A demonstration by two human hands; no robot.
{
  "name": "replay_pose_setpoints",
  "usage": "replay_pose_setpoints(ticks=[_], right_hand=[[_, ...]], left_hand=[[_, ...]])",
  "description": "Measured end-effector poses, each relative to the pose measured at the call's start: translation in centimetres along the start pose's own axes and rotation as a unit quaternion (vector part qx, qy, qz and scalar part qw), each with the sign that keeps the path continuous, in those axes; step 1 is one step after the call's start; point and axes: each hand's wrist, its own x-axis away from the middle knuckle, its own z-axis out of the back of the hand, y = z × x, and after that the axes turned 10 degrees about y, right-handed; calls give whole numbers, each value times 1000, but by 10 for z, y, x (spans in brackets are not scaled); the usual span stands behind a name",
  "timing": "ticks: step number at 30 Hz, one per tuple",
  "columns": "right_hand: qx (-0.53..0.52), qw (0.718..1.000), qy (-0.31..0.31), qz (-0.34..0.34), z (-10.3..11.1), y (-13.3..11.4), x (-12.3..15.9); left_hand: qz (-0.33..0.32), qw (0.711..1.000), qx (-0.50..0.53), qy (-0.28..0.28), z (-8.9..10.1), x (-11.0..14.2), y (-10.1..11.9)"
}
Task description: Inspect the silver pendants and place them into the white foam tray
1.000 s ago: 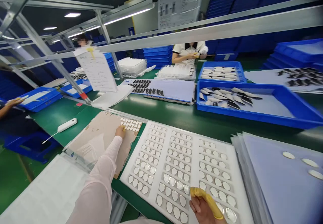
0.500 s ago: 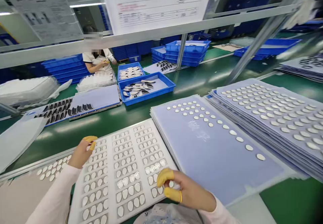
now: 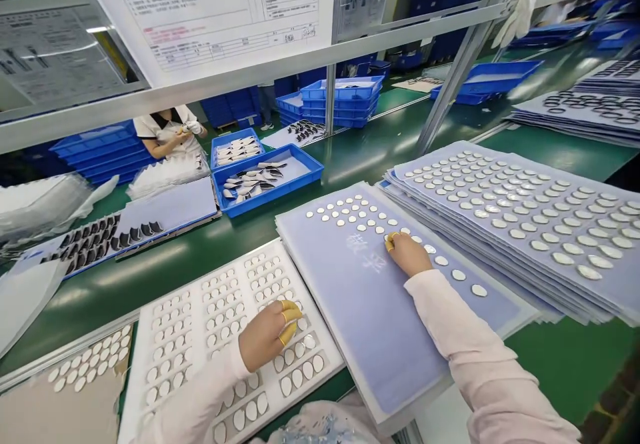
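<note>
Since half a second ago, the right hand (image 3: pixel 409 254) has moved off the white tray (image 3: pixel 197 324) to the blue sheet (image 3: pixel 360 337), its fingertips at a row of white ovals (image 3: pixel 441 261); I can't tell whether its grip holds one. The left hand (image 3: pixel 270 334), grip slightly parted, is now over the tray's right column, ovals just beside its fingertips. Pale handwritten characters (image 3: pixel 367 251) mark the sheet, perhaps two, not surely legible; the overhead notice's (image 3: pixel 220 17) print is blurred.
</note>
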Motion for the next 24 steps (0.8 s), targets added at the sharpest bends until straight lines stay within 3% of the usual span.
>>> replay_pose_setpoints(ticks=[4,9,14,17,19,22,24], right_hand=[[13,999,-24,46,-6,7,-11],[0,993,-70,99,4,11,-36],[-12,988,-77,130,22,-14,-33],[-58,975,-91,192,31,-48,7],[-122,949,-128,261,37,-75,49],[-347,847,-149,374,45,-115,117],[-431,798,-125,402,48,-137,155]], left_hand=[[17,999,29,2,-7,17,7],[46,998,45,18,-7,32,11],[58,997,38,36,-1,41,23],[63,995,52,65,4,45,31],[64,991,75,86,7,44,38],[80,983,126,111,9,41,51],[96,971,175,130,9,38,60]])
